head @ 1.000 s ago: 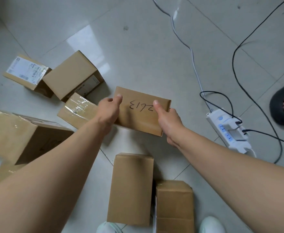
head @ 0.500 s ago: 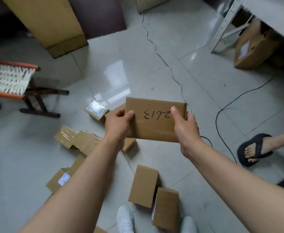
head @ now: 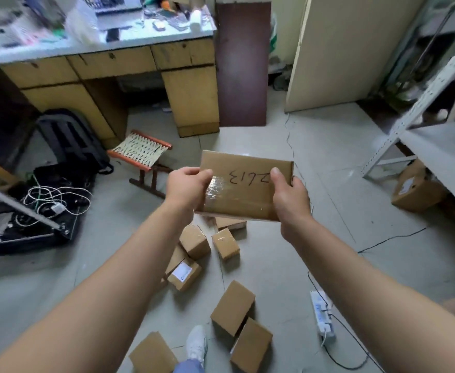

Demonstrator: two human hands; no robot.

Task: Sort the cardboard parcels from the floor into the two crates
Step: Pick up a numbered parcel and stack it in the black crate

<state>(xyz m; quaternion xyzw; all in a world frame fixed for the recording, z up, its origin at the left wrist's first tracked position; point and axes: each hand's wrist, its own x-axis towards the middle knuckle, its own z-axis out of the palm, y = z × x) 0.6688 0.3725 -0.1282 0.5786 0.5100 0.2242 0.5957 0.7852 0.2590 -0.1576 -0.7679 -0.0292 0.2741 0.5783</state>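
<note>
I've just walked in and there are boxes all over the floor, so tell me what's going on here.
A person is sorting parcels. Both hands hold one flat cardboard parcel, marked 2613, up in the air: the left hand grips its left edge, the right hand its right edge. Several other parcels lie scattered on the tiled floor below, near a white power strip. No crate is in view, so this one is not yet placed.
</note>
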